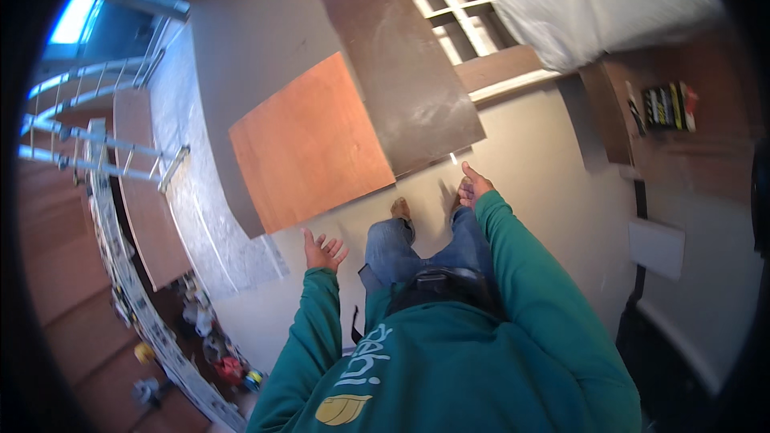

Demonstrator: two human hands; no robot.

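My left hand (323, 251) is held out palm up with its fingers spread, and nothing is in it. It is nearest to the lower edge of an orange-brown wood panel (311, 144). My right hand (473, 186) reaches forward, thumb apart from the loosely bent fingers, and no held object shows. Just beyond it is the lower corner of a long dark brown sheet (401, 64), with a small white strip (453, 158) beside that edge. The orange-brown panel lies against the dark sheet's left side. Neither hand touches a panel.
A ladder (136, 164) and a long metal rail or plank (132, 273) run along the left, with tools and a red item (228, 369) near them. White gridded framework (457, 8) and plastic sheeting (593, 0) are at the far right. A brown surface (706, 112) carries a black-and-yellow pack (667, 107).
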